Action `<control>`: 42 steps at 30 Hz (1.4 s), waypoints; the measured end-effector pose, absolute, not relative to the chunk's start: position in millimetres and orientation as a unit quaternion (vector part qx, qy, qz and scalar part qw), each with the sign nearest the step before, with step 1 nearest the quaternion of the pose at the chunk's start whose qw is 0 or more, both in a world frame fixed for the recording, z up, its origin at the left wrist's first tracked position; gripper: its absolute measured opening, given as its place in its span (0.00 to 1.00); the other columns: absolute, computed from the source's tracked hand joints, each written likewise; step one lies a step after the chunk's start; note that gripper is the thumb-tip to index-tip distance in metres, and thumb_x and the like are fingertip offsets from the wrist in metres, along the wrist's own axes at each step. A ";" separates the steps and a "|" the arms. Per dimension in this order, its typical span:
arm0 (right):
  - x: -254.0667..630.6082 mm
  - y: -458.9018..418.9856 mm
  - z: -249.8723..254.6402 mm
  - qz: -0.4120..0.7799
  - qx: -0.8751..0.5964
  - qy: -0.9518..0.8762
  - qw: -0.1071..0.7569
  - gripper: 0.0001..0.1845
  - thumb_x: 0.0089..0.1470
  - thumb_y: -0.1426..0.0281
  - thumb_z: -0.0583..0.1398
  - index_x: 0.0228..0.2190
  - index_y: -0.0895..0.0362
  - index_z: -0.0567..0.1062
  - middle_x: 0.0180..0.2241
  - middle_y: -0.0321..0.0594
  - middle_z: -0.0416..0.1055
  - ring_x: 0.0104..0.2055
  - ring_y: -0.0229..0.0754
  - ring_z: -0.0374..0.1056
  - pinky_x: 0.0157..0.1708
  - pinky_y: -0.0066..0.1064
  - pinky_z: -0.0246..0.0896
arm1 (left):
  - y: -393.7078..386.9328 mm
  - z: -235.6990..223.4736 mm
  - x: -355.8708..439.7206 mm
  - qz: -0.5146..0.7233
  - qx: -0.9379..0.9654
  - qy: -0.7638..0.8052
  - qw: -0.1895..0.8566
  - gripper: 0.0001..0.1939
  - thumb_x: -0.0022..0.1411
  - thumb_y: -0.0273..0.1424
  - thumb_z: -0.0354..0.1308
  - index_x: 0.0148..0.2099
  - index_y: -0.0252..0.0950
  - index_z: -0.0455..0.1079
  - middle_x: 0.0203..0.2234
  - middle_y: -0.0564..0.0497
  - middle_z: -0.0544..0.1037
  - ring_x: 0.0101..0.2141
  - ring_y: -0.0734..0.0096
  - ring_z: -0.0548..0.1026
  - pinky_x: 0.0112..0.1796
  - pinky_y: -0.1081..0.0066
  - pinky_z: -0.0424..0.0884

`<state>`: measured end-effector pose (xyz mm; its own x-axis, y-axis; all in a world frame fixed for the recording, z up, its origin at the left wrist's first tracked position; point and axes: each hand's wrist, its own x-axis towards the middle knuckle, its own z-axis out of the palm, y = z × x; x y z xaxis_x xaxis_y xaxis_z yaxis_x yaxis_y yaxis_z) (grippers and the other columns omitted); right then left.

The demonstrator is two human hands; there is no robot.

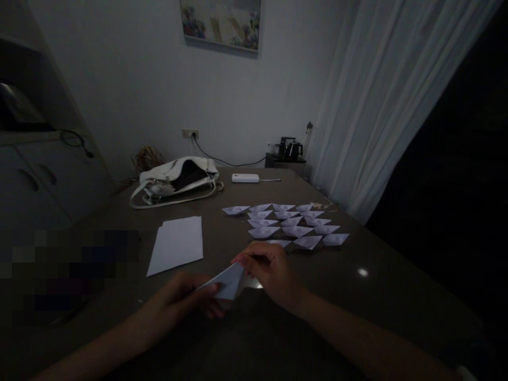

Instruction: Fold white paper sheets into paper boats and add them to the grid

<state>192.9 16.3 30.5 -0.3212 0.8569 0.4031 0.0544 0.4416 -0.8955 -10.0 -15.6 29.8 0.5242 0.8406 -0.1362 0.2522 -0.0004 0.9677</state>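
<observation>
- Left hand: low over the table, fingers closed on the near-left end of a folded white paper piece; thumb on top of it.
- Right hand: just right of the left hand, fingers curled down and pinching the far-right upper edge of the same paper piece.
- Folded white paper piece: held between both hands, just above the dark table; part-folded, pointed toward the left hand. No print or writing can be made out on it.
- Stack of plain white sheets: flat on the table, just beyond and to the left of the left hand, apart from it. Blank as far as can be seen.
- Group of small folded paper shapes: laid in rows on the table just beyond the right hand; the nearest one lies just behind its knuckles. No markings legible.
- White handbag: well beyond the left hand, lying open on the table, strap trailing in front. Any brand mark is too small to read.
- White slab-shaped device: well beyond both hands, right of the handbag, with a cable at its right end. No label legible.
- Framed picture: on the far wall; no lettering readable.
</observation>
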 end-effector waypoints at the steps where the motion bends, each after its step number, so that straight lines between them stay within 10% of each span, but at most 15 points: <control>1: 193.5 17.2 29.9 0.414 -0.326 -0.696 0.488 0.12 0.53 0.64 0.60 0.27 0.58 0.80 0.23 0.38 0.69 0.25 0.36 0.63 0.25 0.27 0.56 | -15.7 29.3 -9.9 0.261 0.652 0.416 0.577 0.21 0.62 0.45 0.54 0.37 0.32 0.77 0.29 0.47 0.82 0.33 0.63 0.79 0.35 0.72 0.73; 13: 197.4 14.1 33.8 0.322 -0.308 -0.748 0.492 0.09 0.53 0.68 0.62 0.27 0.58 0.80 0.23 0.38 0.71 0.27 0.36 0.65 0.26 0.26 0.57 | -26.2 29.6 -14.8 0.278 0.661 0.538 0.443 0.21 0.57 0.50 0.55 0.44 0.41 0.77 0.40 0.52 0.80 0.44 0.58 0.75 0.45 0.70 0.70; 36: 216.0 26.4 48.8 0.372 -0.322 -0.684 0.539 0.09 0.51 0.66 0.62 0.26 0.58 0.80 0.20 0.36 0.68 0.21 0.33 0.61 0.20 0.24 0.55 | -17.5 47.4 -27.8 0.166 0.874 0.367 0.273 0.17 0.67 0.34 0.45 0.41 0.39 0.76 0.31 0.51 0.81 0.30 0.69 0.78 0.33 0.77 0.72; 42: 222.2 35.3 44.5 0.336 -0.338 -0.675 0.564 0.09 0.52 0.68 0.61 0.26 0.59 0.79 0.22 0.37 0.70 0.23 0.35 0.64 0.23 0.25 0.58 | -1.3 36.5 -40.0 0.301 0.814 0.432 0.246 0.20 0.68 0.34 0.41 0.47 0.37 0.74 0.35 0.49 0.82 0.33 0.68 0.79 0.35 0.73 0.73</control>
<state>222.2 35.3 44.5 -0.1354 0.8347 0.5337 0.0778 0.5460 -0.8342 -40.0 -1.3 36.5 0.4453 0.8516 0.2767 0.5551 -0.5050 0.6609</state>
